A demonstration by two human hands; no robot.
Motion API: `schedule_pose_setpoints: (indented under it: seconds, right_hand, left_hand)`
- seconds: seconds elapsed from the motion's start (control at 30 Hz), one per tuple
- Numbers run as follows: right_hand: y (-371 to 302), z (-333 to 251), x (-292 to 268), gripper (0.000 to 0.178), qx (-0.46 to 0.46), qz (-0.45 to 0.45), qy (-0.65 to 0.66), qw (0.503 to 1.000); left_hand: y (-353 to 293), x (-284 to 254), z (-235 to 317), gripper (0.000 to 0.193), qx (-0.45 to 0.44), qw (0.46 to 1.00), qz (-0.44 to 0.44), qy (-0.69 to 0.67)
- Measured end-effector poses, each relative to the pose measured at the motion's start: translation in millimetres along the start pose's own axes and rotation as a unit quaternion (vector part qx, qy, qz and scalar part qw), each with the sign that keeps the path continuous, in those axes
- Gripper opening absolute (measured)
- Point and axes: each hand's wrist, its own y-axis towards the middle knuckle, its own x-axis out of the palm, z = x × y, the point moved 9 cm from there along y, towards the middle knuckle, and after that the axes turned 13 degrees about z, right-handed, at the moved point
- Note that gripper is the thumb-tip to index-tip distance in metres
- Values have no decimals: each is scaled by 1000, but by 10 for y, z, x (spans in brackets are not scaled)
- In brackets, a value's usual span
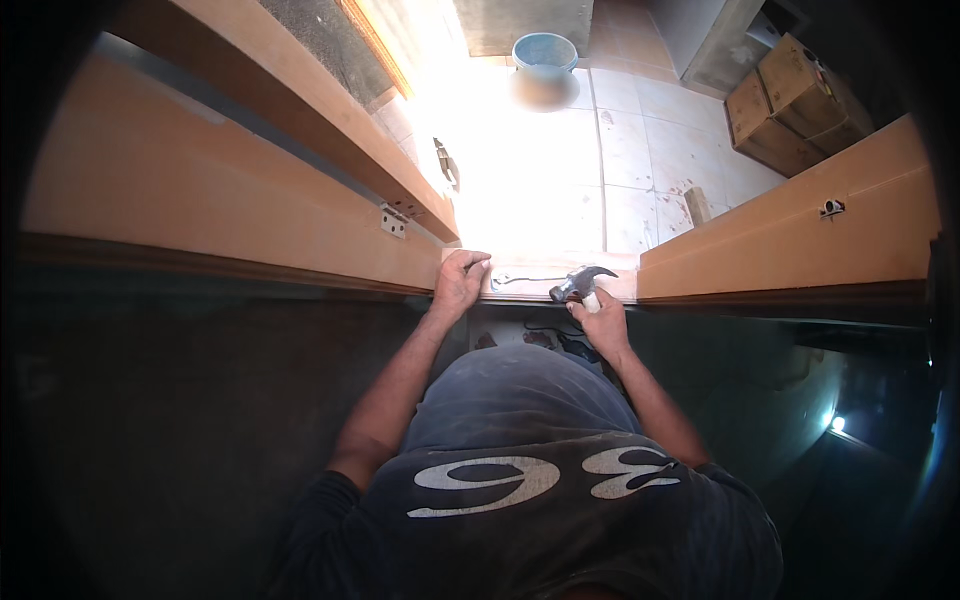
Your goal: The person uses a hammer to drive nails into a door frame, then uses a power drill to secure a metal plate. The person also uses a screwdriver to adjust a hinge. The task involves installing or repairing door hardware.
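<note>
Hammer (pixel 580 284) is gripped in our right hand (pixel 604 325); our left hand (pixel 459 285) curls by the wood (pixel 528 268); we cannot tell if it pinches anything.

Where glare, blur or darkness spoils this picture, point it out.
In the head view, glare bleaches part of the tiled floor; in the head view, a blurred patch adjoins the blue bucket; the head view's corners are black, though the hammer reads clearly.

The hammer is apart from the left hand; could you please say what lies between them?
In the head view, a pale board lies between the left hand and hammer, bearing a thin dark line; wire or mark, I cannot tell.
</note>
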Motion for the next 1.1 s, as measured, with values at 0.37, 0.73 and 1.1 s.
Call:
schedule_pose_setpoints:
  seconds: [0.37, 0.73, 1.1]
  right_hand:
    - [-2, 142, -71, 34, -14, 23, -26, 999]
    - [-61, 200, -83, 37, 17, 23, -42, 999]
    - [-33, 151, -64, 42, 7, 9, -50, 999]
  left_hand:
    - [-10, 215, 13, 13, 20, 996, -38, 74]
    - [-8, 307, -10, 12, 30, 992, -74, 100]
    - [-3, 299, 47, 12, 60, 988, -74, 118]
